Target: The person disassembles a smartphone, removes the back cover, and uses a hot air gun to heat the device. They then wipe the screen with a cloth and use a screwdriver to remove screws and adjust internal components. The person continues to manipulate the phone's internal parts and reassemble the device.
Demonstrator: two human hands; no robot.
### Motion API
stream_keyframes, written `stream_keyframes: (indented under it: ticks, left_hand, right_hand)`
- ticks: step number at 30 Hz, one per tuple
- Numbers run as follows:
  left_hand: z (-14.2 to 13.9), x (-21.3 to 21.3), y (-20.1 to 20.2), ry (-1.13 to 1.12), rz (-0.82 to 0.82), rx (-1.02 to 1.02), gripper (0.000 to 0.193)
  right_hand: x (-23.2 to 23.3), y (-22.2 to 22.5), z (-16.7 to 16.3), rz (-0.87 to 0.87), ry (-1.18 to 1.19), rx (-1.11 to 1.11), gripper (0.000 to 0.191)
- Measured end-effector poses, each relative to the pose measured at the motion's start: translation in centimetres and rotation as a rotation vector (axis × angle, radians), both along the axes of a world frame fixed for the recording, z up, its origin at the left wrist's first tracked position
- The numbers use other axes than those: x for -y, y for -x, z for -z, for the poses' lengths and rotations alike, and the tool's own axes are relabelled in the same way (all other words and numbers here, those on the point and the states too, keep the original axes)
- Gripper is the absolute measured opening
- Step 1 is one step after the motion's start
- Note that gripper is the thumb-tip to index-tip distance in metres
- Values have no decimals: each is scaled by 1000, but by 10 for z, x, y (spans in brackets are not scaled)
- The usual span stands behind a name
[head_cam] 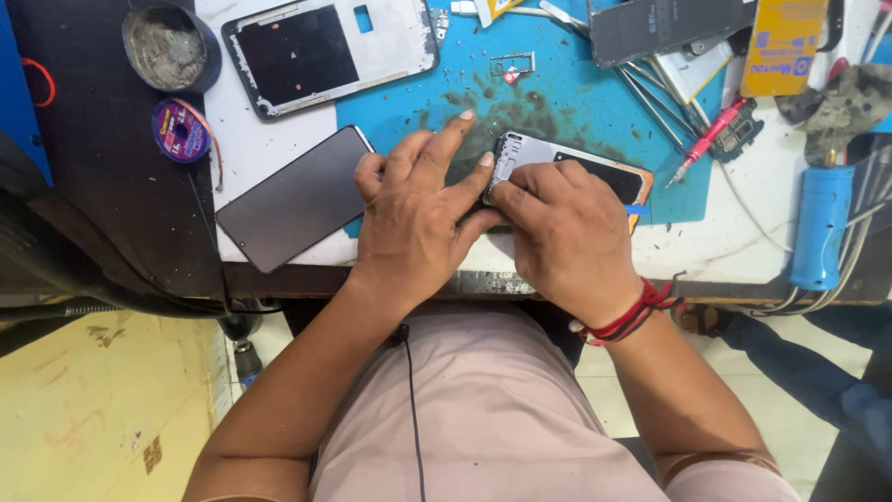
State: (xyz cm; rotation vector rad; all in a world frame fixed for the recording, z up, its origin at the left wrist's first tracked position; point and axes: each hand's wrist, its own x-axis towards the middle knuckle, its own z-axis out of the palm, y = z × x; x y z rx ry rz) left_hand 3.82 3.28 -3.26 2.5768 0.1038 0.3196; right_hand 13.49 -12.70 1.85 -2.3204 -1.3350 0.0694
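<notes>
An opened phone body with a silver inner frame and an orange edge lies on the blue work mat. My left hand presses down on its near end, fingers spread over the mat. My right hand, with red thread bands at the wrist, grips the phone's lower edge, thumb and fingertips on the silver frame. A dark phone screen panel lies flat just left of my left hand.
A white phone mid-frame lies at the back. A round tin and a solder wick spool sit at the left. A pink-handled tool, a circuit board, a blue cylindrical tool and a yellow box crowd the right.
</notes>
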Motion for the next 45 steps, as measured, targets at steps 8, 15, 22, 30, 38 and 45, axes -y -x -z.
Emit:
stream_keyframes:
  ticks: [8,15,22,30,38,45]
  left_hand:
    - [-1,2,0,-5,-18,-5,52]
    - [0,2,-1,-4,-13,-14,52]
    - [-1,1,0,1,-9,-9,51]
    - [0,1,1,9,-2,-9,51]
    - [0,0,1,15,4,-9,49]
    - [0,0,1,47,8,-3,51]
  right_hand:
    - [-8,-11,3,316,-155,-120,9]
    - [-15,-15,1,285,-128,-105,10]
    - [-17,-12,2,297,-106,-103,10]
    - [-12,-14,3,213,-87,-131,11]
    - [-12,-12,4,223,-79,-78,11]
    - [-5,-4,-1,164,-40,-141,12]
